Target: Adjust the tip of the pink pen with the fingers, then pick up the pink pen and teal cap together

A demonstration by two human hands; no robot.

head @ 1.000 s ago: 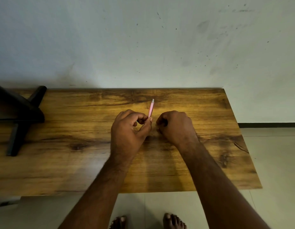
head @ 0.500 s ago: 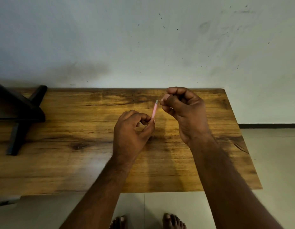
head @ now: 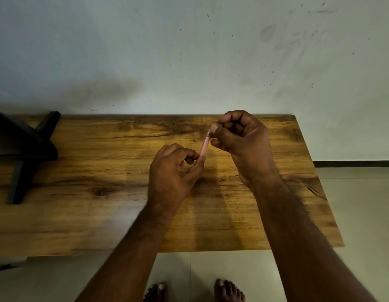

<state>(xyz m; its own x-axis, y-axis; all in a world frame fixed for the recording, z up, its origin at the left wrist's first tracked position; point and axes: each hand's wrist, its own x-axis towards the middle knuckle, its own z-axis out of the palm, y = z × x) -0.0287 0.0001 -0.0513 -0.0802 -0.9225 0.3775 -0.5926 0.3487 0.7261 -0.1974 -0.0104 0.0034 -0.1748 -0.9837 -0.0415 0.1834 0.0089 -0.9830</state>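
A thin pink stick, perhaps a pen refill or slim pencil, stands tilted above the middle of the wooden table, its top leaning to the far right. The left hand pinches its lower end between thumb and curled forefinger; that end is hidden inside the pinch, so where it stops cannot be made out. The right hand is raised just to the right, fingers curled into a loose fist, with thumb and forefinger closed on the stick's top tip. The tip looks pale and greyish, but it is too small and blurred to say what it is, or whether the fingers hold a separate small piece there. The palm side of the right hand lies in shadow.

Both forearms come in from the near edge and are cut off by the frame. Below the near table edge, on a pale tiled floor, the toes of two bare feet show, cut off at the bottom. At the far left a dark stand with crossed legs rests on the table, mostly out of frame and too dark to identify. A scuffed, speckled wall rises behind.
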